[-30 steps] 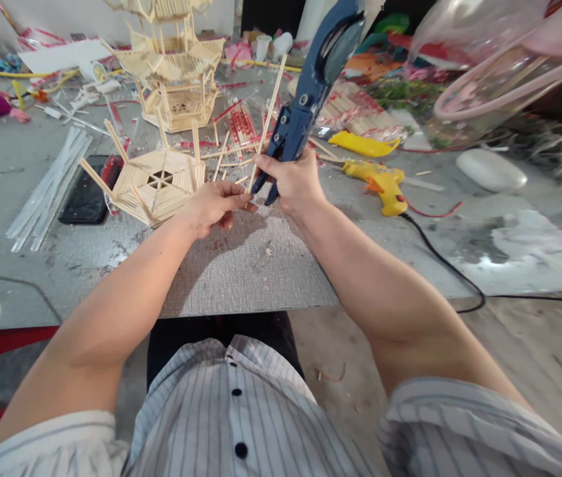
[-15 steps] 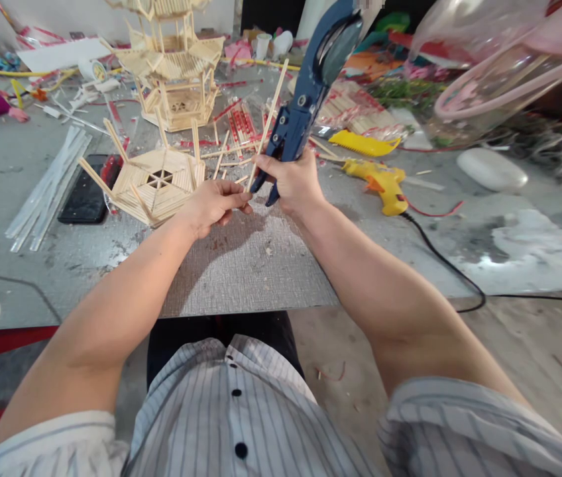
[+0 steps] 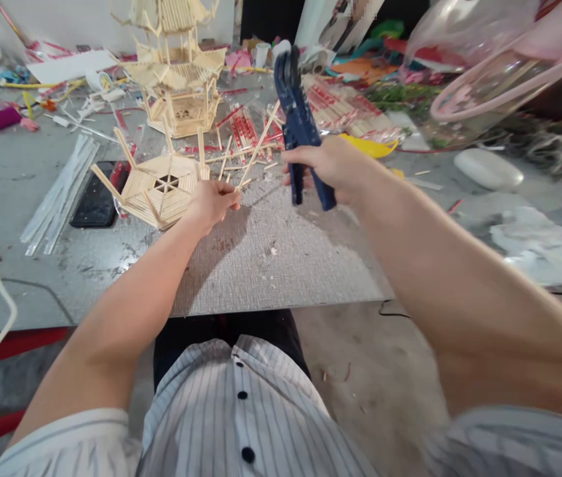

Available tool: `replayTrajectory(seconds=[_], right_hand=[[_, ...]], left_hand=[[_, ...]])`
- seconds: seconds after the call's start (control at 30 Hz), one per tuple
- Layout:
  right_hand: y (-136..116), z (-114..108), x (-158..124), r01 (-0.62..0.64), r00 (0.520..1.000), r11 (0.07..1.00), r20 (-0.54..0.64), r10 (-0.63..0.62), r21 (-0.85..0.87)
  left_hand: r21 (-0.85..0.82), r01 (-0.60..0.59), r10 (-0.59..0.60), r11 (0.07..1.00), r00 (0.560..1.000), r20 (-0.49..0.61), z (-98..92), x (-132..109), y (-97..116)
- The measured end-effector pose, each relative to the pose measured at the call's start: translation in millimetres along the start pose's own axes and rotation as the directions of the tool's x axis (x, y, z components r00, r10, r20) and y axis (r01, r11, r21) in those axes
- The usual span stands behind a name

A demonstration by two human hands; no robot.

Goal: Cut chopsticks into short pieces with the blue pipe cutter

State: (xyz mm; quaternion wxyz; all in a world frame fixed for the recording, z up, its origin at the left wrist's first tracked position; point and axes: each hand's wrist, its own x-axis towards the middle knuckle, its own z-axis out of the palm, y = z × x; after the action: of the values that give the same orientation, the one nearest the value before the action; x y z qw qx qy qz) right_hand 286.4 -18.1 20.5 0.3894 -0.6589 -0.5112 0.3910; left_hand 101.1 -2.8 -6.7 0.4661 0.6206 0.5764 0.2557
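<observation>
Between thumb and fingers, my left hand pinches the lower end of a thin wooden stick, which slants up to the right. My right hand is wrapped round the dark blue cutter, its handles pointing down toward me and its head up. Cutter and stick are apart. Left of my left hand lies a hexagonal stick platform with short upright posts and a spoked opening in its middle. Behind it rises a tiered pagoda model built from sticks.
A phone and clear glue sticks lie at the left. Packs of chopsticks and loose sticks are spread behind my hands. A yellow-handled tool is partly hidden by my right arm. A white rounded object sits at the right.
My right hand has moved right with the cutter, away from the stick. The cutter has turned, its head swinging left. The stick in my left hand leans further right.
</observation>
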Motion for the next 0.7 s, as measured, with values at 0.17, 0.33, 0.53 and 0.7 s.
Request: replayTrajectory(seconds=[0.17,0.33,0.53,0.7], right_hand=[[8.4,-30.3,-33.9,-0.275,0.940,0.932,0.137,0.312,-0.236],[16.5,-40.4,-50.6,-0.344,0.848,0.779,0.183,0.497,-0.524],[4.8,-20.9,-49.1,-0.263,0.790,0.748,0.309,0.529,-0.609],[-3.8,-6.1,-46.1,-0.215,0.764,0.736,0.359,0.536,-0.641]], left_hand=[[0.039,0.009,-0.008,0.999,1.000,-0.022,-0.4,2.3,-3.2],[0.066,-0.045,0.046,0.997,0.999,-0.022,3.0,7.1,-9.5],[0.086,-0.081,0.074,0.993,0.994,0.079,1.3,10.6,-15.0],[0.074,-0.037,0.028,0.997,0.992,0.123,-1.4,7.1,-10.6]])
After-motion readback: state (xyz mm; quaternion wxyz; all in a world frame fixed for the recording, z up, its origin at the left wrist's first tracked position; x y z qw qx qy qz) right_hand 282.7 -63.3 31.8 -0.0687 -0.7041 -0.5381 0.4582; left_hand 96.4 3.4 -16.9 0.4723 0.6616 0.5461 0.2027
